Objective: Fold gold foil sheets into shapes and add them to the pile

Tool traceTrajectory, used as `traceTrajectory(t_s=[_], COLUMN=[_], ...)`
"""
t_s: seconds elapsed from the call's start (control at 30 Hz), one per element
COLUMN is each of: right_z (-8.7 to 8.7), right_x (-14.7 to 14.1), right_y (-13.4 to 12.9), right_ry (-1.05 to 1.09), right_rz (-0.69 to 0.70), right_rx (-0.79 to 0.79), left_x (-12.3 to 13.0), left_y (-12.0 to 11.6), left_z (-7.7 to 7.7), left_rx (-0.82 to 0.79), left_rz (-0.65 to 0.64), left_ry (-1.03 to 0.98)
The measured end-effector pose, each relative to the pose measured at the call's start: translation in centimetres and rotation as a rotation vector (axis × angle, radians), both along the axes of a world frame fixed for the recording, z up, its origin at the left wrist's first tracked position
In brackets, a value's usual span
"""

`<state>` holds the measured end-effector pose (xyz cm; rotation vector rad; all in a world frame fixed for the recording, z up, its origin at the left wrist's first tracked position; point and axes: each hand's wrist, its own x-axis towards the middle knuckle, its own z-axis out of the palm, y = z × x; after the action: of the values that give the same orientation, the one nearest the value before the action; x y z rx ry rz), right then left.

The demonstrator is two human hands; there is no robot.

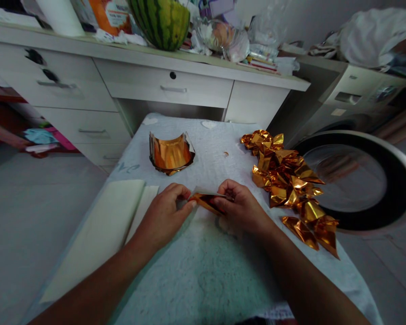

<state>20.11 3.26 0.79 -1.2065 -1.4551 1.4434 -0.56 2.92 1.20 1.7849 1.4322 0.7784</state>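
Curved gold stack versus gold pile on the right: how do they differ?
The curved gold stack is one bowed bundle; the gold pile is many creased, folded pieces. The stack sits compactly; the pile spreads in a long trail. Both are shiny and rest on the cloth.

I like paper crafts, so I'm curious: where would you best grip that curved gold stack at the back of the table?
Probably by its upturned left and right edges, one hand from each side. The curved gold stack bows upward at both ends, offering raised edges to pinch. The left hand and right hand currently hold a gold piece.
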Motion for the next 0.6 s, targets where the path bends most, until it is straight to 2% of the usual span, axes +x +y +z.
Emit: traceTrajectory(t_s=[0.1, 0.2, 0.37, 0.5, 0.6], right_z=[0.5, 1.2, 1.3, 0.4, -0.2], right_x=[-0.1, 0.0, -0.2, -0.8, -1.2], right_y=[-0.4, -0.6, -0.8, -0.9, -0.9], right_ry=[0.138, 0.157, 0.188, 0.222, 0.281], right_rz=[0.062, 0.139, 0.147, 0.186, 0.137], right_rx=[-0.084, -0.066, 0.015, -0.03, -0.061], left_x=[0.4, 0.8, 0.8, 0.9, 1.3], left_y=[-0.1, -0.3, -0.6, -0.9, -1.2], left_z=[0.0, 0.1, 0.6, 0.9, 0.8], left_rx=[-0.142, -0.193, -0.237, -0.215, -0.226], left_rz=[0.031, 0.04, -0.031, -0.057, -0.08], left_ry=[-0.279, -0.456, -0.522, -0.535, -0.566])
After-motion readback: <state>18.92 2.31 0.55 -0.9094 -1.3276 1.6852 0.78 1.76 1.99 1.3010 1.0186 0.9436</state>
